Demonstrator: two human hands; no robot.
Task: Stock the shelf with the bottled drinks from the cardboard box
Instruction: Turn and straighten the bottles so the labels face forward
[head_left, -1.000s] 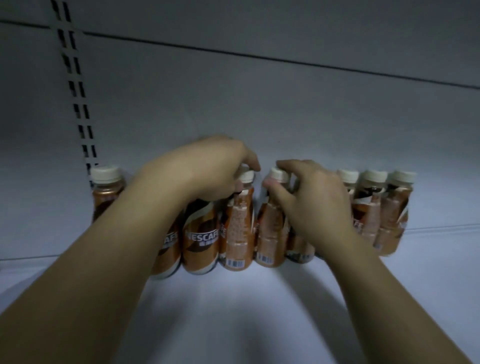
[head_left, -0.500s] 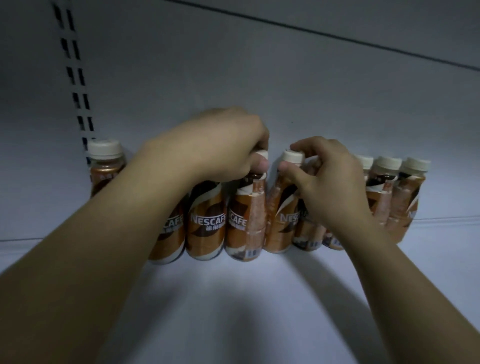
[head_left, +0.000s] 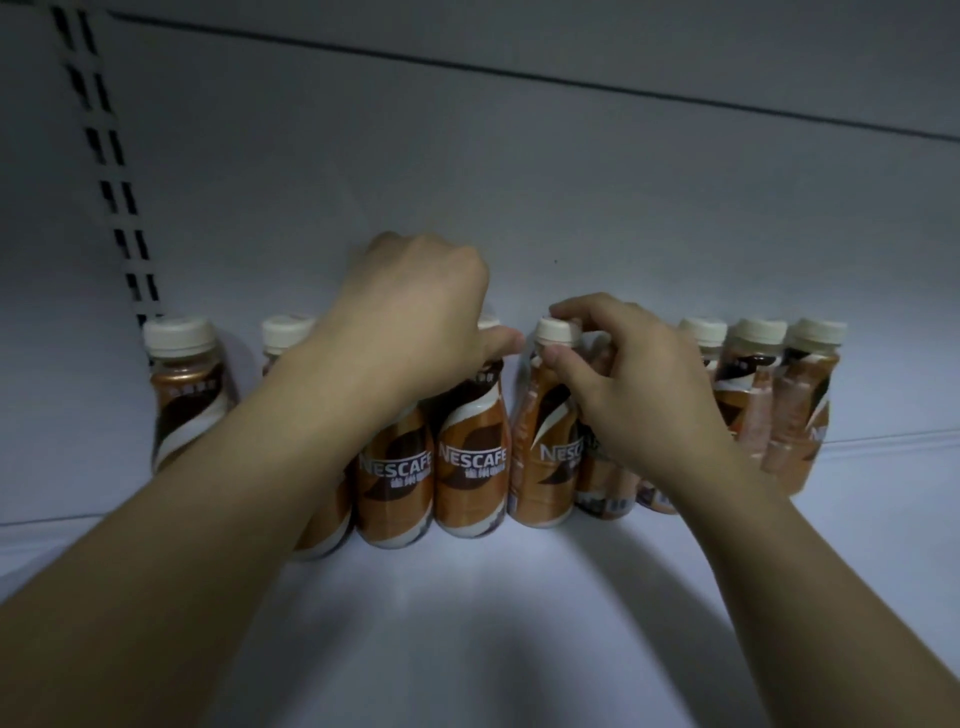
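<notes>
Left hand: My left hand (head_left: 415, 317) was curled down over the top of a bottle in the middle of the row, fingers closed on its cap. I held it from above because the bottles stood too tight together to get a hand around a body.

Bottle under left hand: The middle bottle (head_left: 470, 457) stood upright with its NESCAFE label facing near. I judged I was turning it so the brand read outward like its left neighbour (head_left: 395, 467).

Right hand: My right hand (head_left: 639, 395) pinched the white cap (head_left: 555, 332) of the next bottle (head_left: 545, 447) between thumb and fingertips. A narrow grip was enough, since I only needed to twist or nudge it.

Bottle under right hand: It leaned slightly and its label was only part-way round. I judged it was not yet squared up.

Row: The bottled drinks sat in a line on the shelf (head_left: 467, 623), far back against the rear panel (head_left: 519, 208). Pushing them far left the near part of the shelf free for more rows.

Left end: One bottle (head_left: 182, 400) stood a little apart at the far left, below the slotted upright (head_left: 111, 171).

Right end: Three capped bottles (head_left: 779, 405) stood touching one another, labels turned various ways, so I judged they needed facing too.

Cardboard box: It was out of view.

Risk: Gripping only by the caps, a hard twist could have tipped a bottle into its neighbours.
</notes>
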